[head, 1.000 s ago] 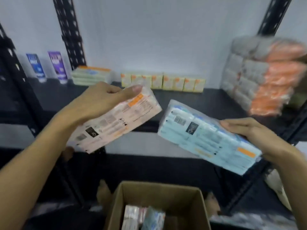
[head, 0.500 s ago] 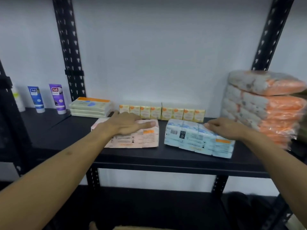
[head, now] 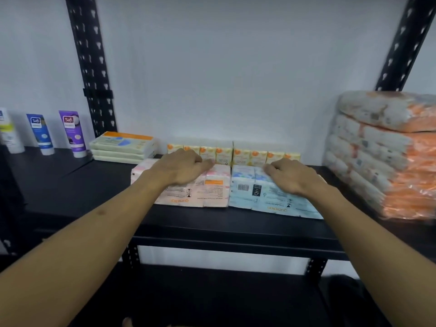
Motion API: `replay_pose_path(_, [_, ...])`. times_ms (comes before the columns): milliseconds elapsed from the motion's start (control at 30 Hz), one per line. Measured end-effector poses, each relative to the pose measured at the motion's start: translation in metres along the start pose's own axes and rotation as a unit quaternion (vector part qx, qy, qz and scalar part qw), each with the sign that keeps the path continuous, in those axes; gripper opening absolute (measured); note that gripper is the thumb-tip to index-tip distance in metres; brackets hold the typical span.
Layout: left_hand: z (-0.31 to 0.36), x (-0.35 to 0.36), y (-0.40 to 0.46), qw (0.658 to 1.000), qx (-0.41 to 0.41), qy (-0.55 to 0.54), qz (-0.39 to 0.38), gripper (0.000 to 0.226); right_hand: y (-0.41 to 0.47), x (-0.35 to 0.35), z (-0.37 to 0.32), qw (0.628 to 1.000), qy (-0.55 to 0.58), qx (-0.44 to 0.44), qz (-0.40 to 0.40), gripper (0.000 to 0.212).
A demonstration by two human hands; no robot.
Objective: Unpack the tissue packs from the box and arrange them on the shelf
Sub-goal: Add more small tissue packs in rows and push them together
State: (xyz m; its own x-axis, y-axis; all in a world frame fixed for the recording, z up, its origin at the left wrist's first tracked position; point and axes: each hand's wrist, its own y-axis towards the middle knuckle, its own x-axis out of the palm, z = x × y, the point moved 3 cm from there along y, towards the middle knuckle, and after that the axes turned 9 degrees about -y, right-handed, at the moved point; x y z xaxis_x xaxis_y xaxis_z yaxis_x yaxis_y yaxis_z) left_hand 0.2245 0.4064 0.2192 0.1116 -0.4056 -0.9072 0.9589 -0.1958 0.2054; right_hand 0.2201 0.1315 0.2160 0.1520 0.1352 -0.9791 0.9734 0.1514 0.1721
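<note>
Your left hand (head: pixel 182 167) lay palm-down on the pink tissue pack (head: pixel 188 187), fingers loosely bent over its far edge, pressing rather than clamping; whether the fingertips hooked behind the pack could not be told, since the knuckles hid them. Your right hand (head: pixel 291 177) rested the same way on the blue tissue pack (head: pixel 269 197), fingers spread and curved across the top with no pinch visible. Both packs sat flat on the black shelf (head: pixel 212 225), side by side and touching or nearly so along their inner edges, just in front of the row of small yellow packs (head: pixel 233 153) at the wall. The blue pack looked slightly skewed, its near right corner reaching closer to the shelf's front lip than the pink one's. From there, I judged the main risk was pushing too hard toward the back: the soft wrappers would slide easily on the smooth shelf, and a firm shove could have tipped or scattered that yellow row. Lifting your hands carelessly could also have dragged a pack forward, and the skewed blue one had the least margin before the edge. To the right, the tall orange stack (head: pixel 382 149) stood near your right forearm, so a wide withdrawal might have brushed it. The cream stack (head: pixel 122 147) and the tubes (head: pixel 70 133) on the left stood well apart.
</note>
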Motion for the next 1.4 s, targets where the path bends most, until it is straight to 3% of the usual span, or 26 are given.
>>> replay_pose_path(200, [0.002,0.002,-0.005,0.995,0.034,0.040,0.081,0.059,0.004,0.002,0.003,1.000,-0.008,-0.017,0.024,0.046])
replay_pose_path(333, [-0.002,0.010,-0.021,0.970,0.113,0.083,0.200,0.064,0.001,0.002,0.003,0.998,-0.016,-0.020,0.050,0.047])
replay_pose_path(433, [-0.012,0.023,-0.037,0.961,0.141,0.067,0.228,0.058,0.001,0.004,0.003,0.998,-0.021,-0.019,0.064,0.049])
replay_pose_path(600, [-0.007,0.009,-0.047,0.981,0.102,0.052,0.158,0.056,0.000,0.007,0.005,0.995,-0.033,-0.019,0.090,0.049])
replay_pose_path(767, [-0.014,-0.011,-0.022,0.998,0.010,0.005,0.054,0.081,-0.006,0.005,0.001,0.994,-0.034,-0.021,0.105,0.048])
replay_pose_path(833, [-0.022,-0.001,-0.016,0.998,-0.020,0.047,0.035,0.087,-0.011,0.004,0.000,0.990,-0.048,-0.023,0.130,0.048])
replay_pose_path(933, [-0.020,0.005,-0.009,0.994,-0.036,0.091,0.042,0.073,-0.017,0.006,-0.002,0.977,-0.090,-0.024,0.193,0.043])
replay_pose_path(1100, [-0.018,0.003,-0.011,0.995,-0.052,0.081,0.030,0.067,-0.037,0.028,-0.002,0.941,-0.128,-0.052,0.308,0.037])
replay_pose_path(1233, [-0.014,0.002,-0.015,0.994,-0.053,0.081,0.042,0.067,-0.060,0.046,0.002,0.951,-0.082,-0.064,0.291,0.033])
replay_pose_path(1400, [-0.011,0.000,-0.019,0.995,-0.053,0.069,0.041,0.070,-0.057,0.008,-0.003,0.969,-0.045,-0.068,0.232,0.037])
